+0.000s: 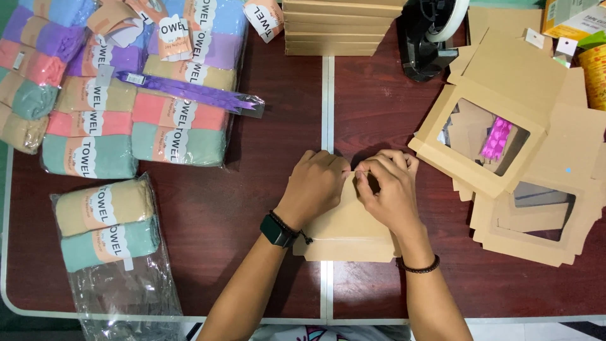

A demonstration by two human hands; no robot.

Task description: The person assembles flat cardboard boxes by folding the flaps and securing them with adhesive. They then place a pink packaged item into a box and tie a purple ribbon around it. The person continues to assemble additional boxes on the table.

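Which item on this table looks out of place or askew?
The purple ribbon pack lies slanted across the stacked towel bundles, unlike their tidy rows. The windowed cardboard boxes at right sit in a loose, crooked heap.

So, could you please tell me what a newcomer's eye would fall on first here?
Probably the left hand and right hand, both pressed on a flat brown cardboard box blank at the table's centre. Next, the pastel rolled towels in clear wrap at upper left, and the windowed cardboard boxes piled at right.
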